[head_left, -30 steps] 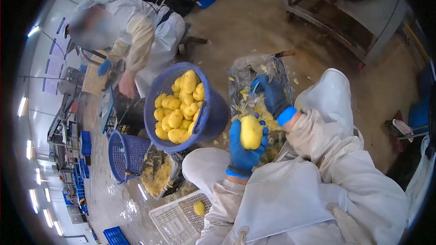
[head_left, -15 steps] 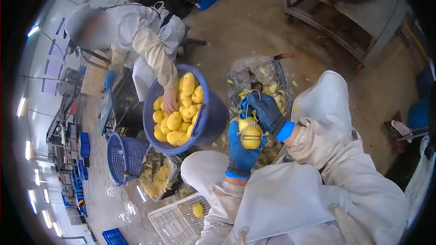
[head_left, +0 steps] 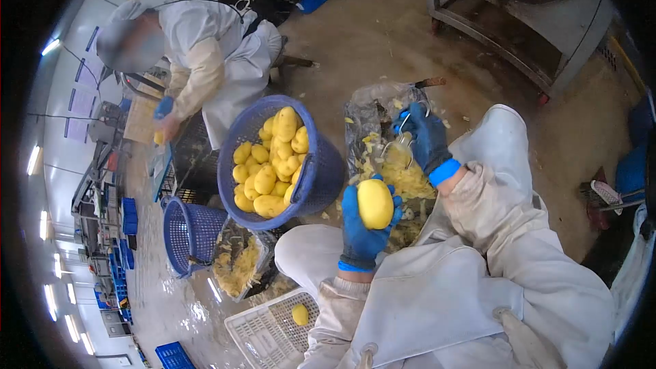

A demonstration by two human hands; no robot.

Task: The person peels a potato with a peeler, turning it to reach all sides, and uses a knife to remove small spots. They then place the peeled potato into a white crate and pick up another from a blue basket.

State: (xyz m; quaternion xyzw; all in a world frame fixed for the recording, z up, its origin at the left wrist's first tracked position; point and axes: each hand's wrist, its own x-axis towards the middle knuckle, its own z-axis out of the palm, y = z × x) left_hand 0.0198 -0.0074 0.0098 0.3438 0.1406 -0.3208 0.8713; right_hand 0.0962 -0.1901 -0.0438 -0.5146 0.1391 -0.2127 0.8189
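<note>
My left hand (head_left: 362,236), in a blue glove, cups a smooth yellow peeled potato (head_left: 375,205) from below in front of my lap. My right hand (head_left: 427,140), gloved in blue as well, is closed around a wire-framed metal peeler (head_left: 400,141). The peeler is apart from the potato, up and to its right. Below both hands lies a plastic-lined crate (head_left: 358,119) with yellow peelings (head_left: 408,181) in it.
Left of my knee stands a blue basket (head_left: 324,171) full of yellow potatoes. Near it are another blue basket (head_left: 174,236), a crate of peelings (head_left: 236,266) and a white crate (head_left: 256,338) holding one potato. A co-worker (head_left: 212,48) sits opposite. A metal machine frame (head_left: 492,41) stands at upper right.
The peeler has come off the potato as my right hand moved up and right. The potato now sits bare in my left hand. The co-worker's hand has left the potato basket.
</note>
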